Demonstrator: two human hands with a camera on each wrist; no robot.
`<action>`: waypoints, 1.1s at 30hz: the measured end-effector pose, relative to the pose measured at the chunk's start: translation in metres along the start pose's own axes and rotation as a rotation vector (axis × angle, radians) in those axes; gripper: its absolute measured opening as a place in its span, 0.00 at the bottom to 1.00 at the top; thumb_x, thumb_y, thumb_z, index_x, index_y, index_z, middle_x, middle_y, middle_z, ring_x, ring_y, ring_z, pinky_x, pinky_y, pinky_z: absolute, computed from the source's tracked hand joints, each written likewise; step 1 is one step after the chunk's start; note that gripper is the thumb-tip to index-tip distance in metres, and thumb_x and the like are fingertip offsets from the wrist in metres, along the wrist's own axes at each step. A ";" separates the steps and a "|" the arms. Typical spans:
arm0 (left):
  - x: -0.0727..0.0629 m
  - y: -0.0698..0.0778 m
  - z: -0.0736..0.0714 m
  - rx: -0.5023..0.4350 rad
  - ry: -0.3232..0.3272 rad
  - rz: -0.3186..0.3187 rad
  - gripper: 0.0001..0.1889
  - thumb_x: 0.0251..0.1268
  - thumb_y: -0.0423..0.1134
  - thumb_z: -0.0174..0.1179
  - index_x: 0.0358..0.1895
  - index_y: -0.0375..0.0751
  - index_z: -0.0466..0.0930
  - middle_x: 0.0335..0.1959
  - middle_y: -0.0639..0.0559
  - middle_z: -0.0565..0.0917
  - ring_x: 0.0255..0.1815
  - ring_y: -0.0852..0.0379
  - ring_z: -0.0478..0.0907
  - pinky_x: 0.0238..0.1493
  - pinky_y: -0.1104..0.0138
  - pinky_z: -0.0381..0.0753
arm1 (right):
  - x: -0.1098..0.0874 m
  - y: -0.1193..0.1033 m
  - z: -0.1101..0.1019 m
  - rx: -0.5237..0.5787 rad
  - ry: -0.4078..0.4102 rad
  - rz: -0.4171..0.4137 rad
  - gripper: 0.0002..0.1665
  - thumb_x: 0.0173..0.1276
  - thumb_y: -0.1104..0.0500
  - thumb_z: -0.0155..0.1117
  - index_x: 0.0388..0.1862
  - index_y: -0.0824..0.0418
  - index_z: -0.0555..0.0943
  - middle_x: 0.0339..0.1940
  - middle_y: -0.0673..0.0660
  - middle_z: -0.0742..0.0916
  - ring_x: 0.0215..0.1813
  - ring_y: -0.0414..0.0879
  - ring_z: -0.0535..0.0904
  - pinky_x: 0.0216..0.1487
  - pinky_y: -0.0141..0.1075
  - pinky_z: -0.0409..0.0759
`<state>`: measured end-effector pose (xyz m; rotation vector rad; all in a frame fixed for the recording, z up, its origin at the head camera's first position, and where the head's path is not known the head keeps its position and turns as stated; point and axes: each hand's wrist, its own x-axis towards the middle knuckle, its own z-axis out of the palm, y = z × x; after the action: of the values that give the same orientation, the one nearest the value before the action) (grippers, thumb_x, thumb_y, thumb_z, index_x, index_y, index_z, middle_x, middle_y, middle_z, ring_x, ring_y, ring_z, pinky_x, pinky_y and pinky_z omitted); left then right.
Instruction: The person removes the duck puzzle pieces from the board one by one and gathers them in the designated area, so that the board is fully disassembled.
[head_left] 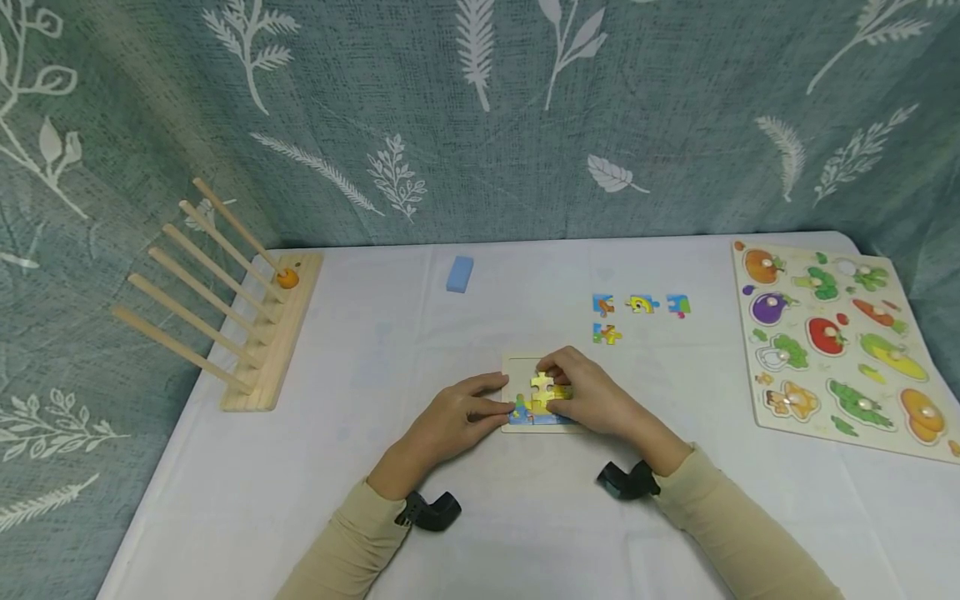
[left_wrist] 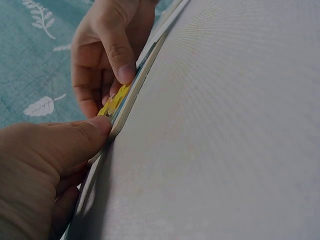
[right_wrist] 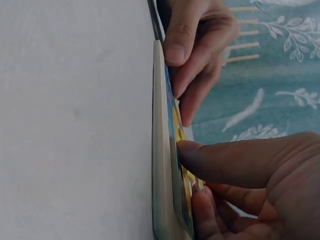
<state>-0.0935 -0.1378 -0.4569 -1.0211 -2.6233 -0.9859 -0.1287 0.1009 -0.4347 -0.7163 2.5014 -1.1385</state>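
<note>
A small wooden puzzle tray (head_left: 517,367) lies on the white tabletop, with blue and yellow pieces fitted along its front part. My left hand (head_left: 462,417) holds the tray at its left edge, thumb close to the front left corner. Over the middle of the tray, my right hand (head_left: 592,396) pinches a yellow puzzle piece (head_left: 542,383) between thumb and fingers. In the left wrist view the yellow piece (left_wrist: 116,101) shows between both thumbs. The right wrist view has the right thumb low over the tray rim (right_wrist: 159,125); the fingers partly cover the pieces.
Several loose jigsaw pieces (head_left: 641,304) lie behind the tray to the right. A blue block (head_left: 460,274) sits farther back. At left stands a wooden peg rack (head_left: 277,358) with an orange bead (head_left: 287,278); at right lies a vegetable knob puzzle board (head_left: 795,392). A patterned curtain (head_left: 525,167) hangs behind.
</note>
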 end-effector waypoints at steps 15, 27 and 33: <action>0.001 0.000 0.000 0.019 -0.006 0.003 0.11 0.55 0.37 0.69 0.41 0.41 0.88 0.55 0.43 0.81 0.58 0.48 0.77 0.57 0.61 0.79 | -0.001 0.002 -0.003 0.052 0.043 0.010 0.24 0.60 0.69 0.66 0.56 0.67 0.76 0.53 0.61 0.80 0.52 0.51 0.81 0.53 0.37 0.82; 0.001 0.000 0.000 0.026 -0.011 0.014 0.11 0.55 0.38 0.69 0.42 0.41 0.88 0.54 0.43 0.81 0.59 0.48 0.77 0.58 0.60 0.79 | -0.004 0.003 0.000 0.029 0.092 0.013 0.18 0.59 0.67 0.68 0.49 0.65 0.80 0.49 0.59 0.81 0.51 0.49 0.82 0.51 0.31 0.82; 0.001 -0.001 0.001 0.032 -0.005 0.022 0.11 0.54 0.38 0.69 0.41 0.41 0.88 0.54 0.43 0.81 0.59 0.48 0.77 0.59 0.61 0.78 | -0.004 0.007 0.001 0.009 0.099 -0.035 0.17 0.60 0.67 0.68 0.49 0.68 0.81 0.50 0.58 0.81 0.52 0.50 0.82 0.51 0.29 0.82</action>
<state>-0.0945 -0.1375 -0.4575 -1.0438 -2.6173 -0.9348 -0.1274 0.1062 -0.4400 -0.7211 2.5725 -1.2257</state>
